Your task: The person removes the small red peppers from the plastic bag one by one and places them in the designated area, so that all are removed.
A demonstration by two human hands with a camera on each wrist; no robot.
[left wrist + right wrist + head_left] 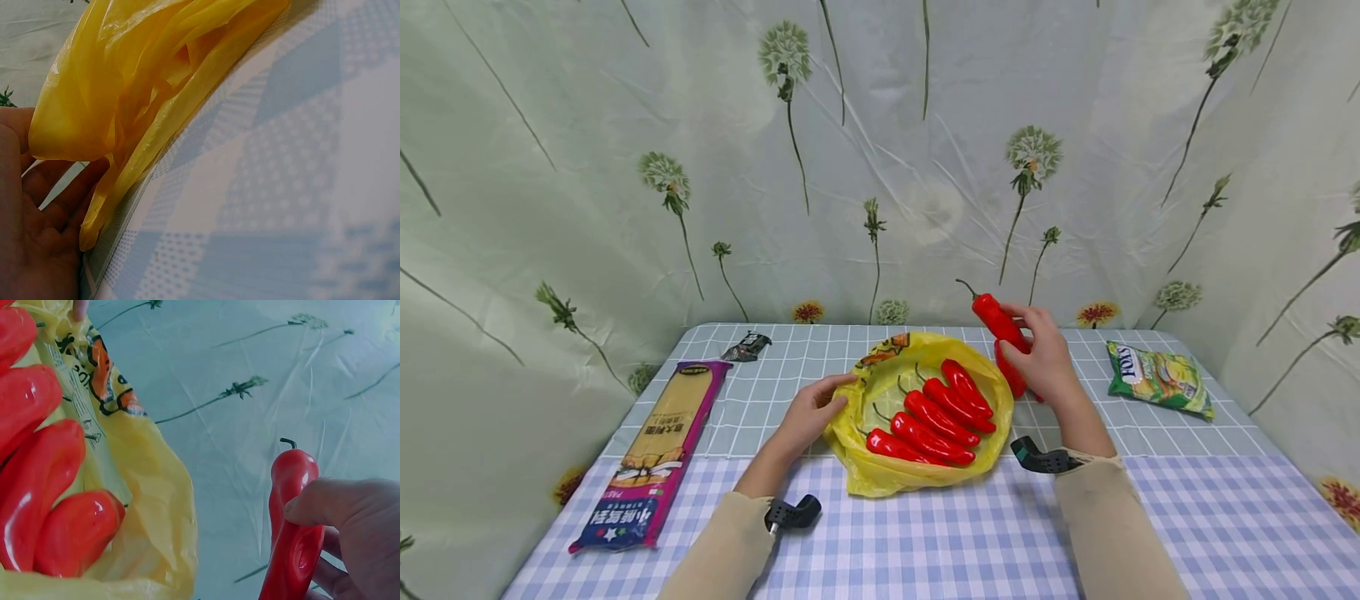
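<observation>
A yellow plastic bag (880, 475) lies open on the checked tablecloth with several red peppers (932, 412) inside it. My left hand (811, 412) holds the bag's left rim, its fingers against the yellow plastic (94, 106). My right hand (1041, 354) grips one red pepper (996, 321) just right of the bag, stem pointing up and away; the right wrist view shows my thumb (331, 500) pressed on this pepper (290, 537) beside the bag (156, 506) and the peppers in it (44, 487).
A long pasta packet (651, 454) lies at the table's left. A small dark wrapper (745, 346) sits at the back left and a green snack bag (1157, 379) at the right. A floral sheet hangs behind the table.
</observation>
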